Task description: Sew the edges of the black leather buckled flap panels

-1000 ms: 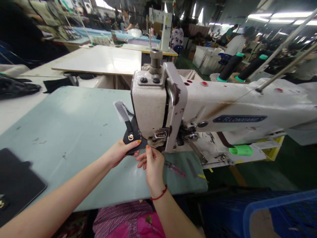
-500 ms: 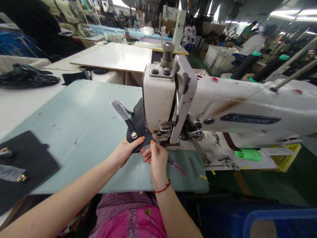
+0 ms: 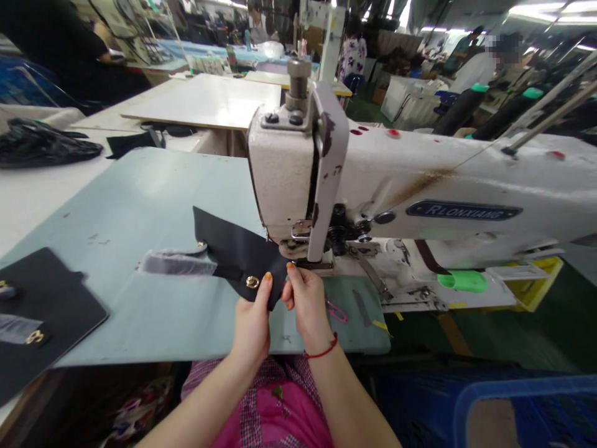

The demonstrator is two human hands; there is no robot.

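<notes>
Here's the black panel [image 3: 237, 246], just left of the sewing machine [image 3: 283, 174], its right end close by the machine's head. The left hand [image 3: 254, 320] grips it firmly, thumb on top beside the gold clasp [image 3: 252, 282]. The right hand's [image 3: 305, 303] fingertips meet its edge; whether they're pinching, one can't tell. A pink-handled tool [image 3: 337, 312] lies in front of the machine.

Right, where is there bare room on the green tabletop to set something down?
The widest patch of green tabletop lies beyond the wrapped strap, left of the sewing machine, though specks dot it. Another lies nearer, between the flat panel and the left hand. Crowded: around the machine's needle end, with the held black piece, the right hand and a pink tool.
</notes>
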